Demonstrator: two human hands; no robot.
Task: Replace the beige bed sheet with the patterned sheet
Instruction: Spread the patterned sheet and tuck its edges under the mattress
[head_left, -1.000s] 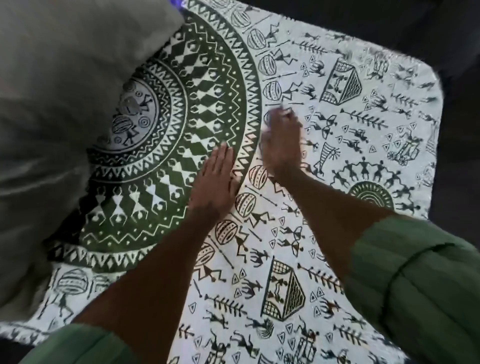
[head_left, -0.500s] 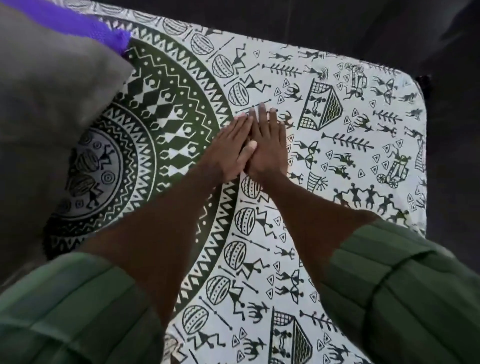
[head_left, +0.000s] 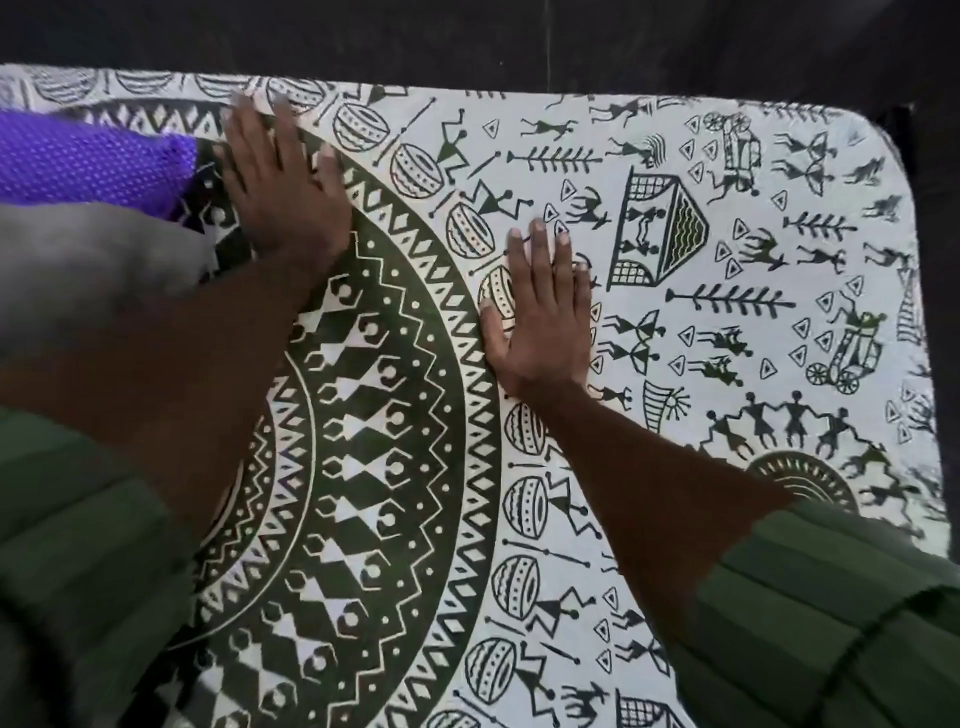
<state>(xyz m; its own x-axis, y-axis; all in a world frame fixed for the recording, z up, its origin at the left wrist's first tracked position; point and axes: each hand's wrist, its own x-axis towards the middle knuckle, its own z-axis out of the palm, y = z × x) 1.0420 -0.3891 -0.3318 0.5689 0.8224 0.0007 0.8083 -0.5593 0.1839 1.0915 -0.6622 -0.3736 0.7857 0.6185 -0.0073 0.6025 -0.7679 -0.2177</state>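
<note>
The patterned sheet (head_left: 701, 322), white with dark green figures and a big round mandala, lies spread flat over the bed. My left hand (head_left: 283, 187) presses flat on it near the far edge, fingers straight, beside a purple cloth. My right hand (head_left: 543, 312) lies flat, palm down, on the mandala's outer rim nearer the middle. Both arms wear green sleeves. No beige sheet can be made out for certain; a grey-beige bundle (head_left: 98, 260) sits at the left, partly behind my left arm.
A purple dotted cloth (head_left: 88, 166) lies on the bed at the far left. The bed's far edge and its rounded right corner (head_left: 883, 130) border a dark floor (head_left: 519, 36).
My hands, side by side half a second ago, have parted: the left slid far and left toward the purple cloth, the right stayed near the middle. The view shifted toward the far edge.
</note>
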